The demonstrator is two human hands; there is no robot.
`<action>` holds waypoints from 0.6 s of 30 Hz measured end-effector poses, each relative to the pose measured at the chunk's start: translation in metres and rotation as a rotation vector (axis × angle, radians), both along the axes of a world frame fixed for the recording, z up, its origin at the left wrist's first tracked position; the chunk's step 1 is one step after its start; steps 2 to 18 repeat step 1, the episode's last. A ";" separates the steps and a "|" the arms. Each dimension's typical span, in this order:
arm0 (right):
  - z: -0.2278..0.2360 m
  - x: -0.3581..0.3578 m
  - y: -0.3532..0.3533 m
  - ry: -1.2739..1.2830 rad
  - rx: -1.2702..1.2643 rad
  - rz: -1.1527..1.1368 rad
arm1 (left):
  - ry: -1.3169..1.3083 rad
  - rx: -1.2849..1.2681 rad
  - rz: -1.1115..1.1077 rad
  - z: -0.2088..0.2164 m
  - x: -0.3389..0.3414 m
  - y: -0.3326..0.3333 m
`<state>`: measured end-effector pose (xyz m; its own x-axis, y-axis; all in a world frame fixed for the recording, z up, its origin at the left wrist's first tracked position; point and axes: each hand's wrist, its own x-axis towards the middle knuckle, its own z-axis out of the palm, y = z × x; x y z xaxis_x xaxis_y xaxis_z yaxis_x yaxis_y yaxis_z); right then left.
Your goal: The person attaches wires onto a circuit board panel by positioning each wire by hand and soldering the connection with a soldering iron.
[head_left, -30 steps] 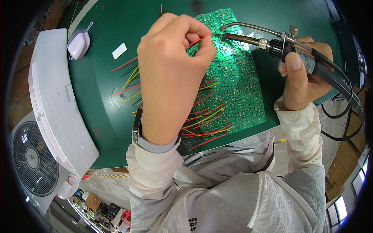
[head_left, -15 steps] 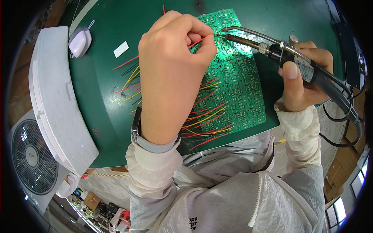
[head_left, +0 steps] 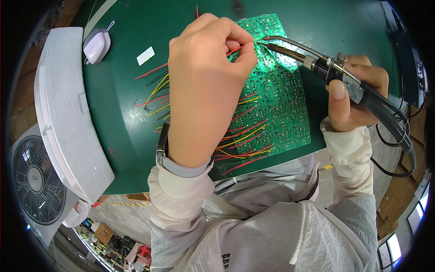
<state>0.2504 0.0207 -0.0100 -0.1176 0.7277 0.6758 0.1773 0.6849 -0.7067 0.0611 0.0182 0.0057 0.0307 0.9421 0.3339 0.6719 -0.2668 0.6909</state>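
A green circuit board panel (head_left: 290, 104) lies on the green work mat, lit brightly near its upper part. My left hand (head_left: 206, 77) is over the panel's left side, thumb and forefinger pinched on a red wire (head_left: 234, 51) whose end reaches the board. In my right hand (head_left: 353, 90) is a soldering iron (head_left: 290, 52) with a thin metal feed tube (head_left: 299, 43) alongside. The iron's tip and the tube's end meet close to the wire end; whether they touch it is too small to tell. Red, yellow and black wires (head_left: 244, 131) stick out under my left wrist.
A white foam block (head_left: 68, 113) runs along the mat's left edge, with a fan (head_left: 38, 179) beyond it. A pale lilac case (head_left: 97, 47) and a small white rectangular piece (head_left: 145, 56) lie on the mat. The iron's black cable (head_left: 410, 156) loops at the right.
The mat's items and my left hand appear shifted slightly right in the view. My pinch on the red wire stays the same, and the iron's tip remains by the wire end.
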 end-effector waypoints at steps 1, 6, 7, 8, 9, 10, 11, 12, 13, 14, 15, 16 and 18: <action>0.000 -0.001 0.000 0.000 0.001 0.002 | 0.010 0.001 0.010 0.000 0.000 0.000; 0.000 -0.001 0.000 0.000 0.001 0.002 | 0.010 0.001 0.010 0.000 0.000 0.000; 0.000 -0.001 0.000 0.000 0.001 0.002 | 0.010 0.001 0.010 0.000 0.000 0.000; 0.000 -0.001 0.000 0.000 0.001 0.002 | 0.010 0.001 0.010 0.000 0.000 0.000; 0.000 -0.001 0.000 0.000 0.001 0.002 | 0.010 0.001 0.010 0.000 0.000 0.000; 0.000 -0.001 0.000 0.000 0.001 0.002 | 0.010 0.001 0.010 0.000 0.000 0.000; 0.000 -0.001 0.000 0.000 0.001 0.002 | 0.010 0.001 0.010 0.000 0.000 0.000; 0.000 -0.001 0.000 0.000 0.001 0.002 | 0.010 0.001 0.010 0.000 0.000 0.000; 0.000 -0.001 0.000 0.000 0.001 0.002 | 0.010 0.001 0.010 0.000 0.000 0.000; 0.000 -0.001 0.000 0.000 0.001 0.002 | 0.010 0.001 0.010 0.000 0.000 0.000; 0.000 -0.001 0.000 0.000 0.001 0.002 | 0.010 0.001 0.010 0.000 0.000 0.000; 0.000 -0.001 0.000 0.000 0.001 0.002 | 0.010 0.001 0.010 0.000 0.000 0.000; 0.000 -0.001 0.000 0.000 0.001 0.002 | 0.010 0.001 0.010 0.000 0.000 0.000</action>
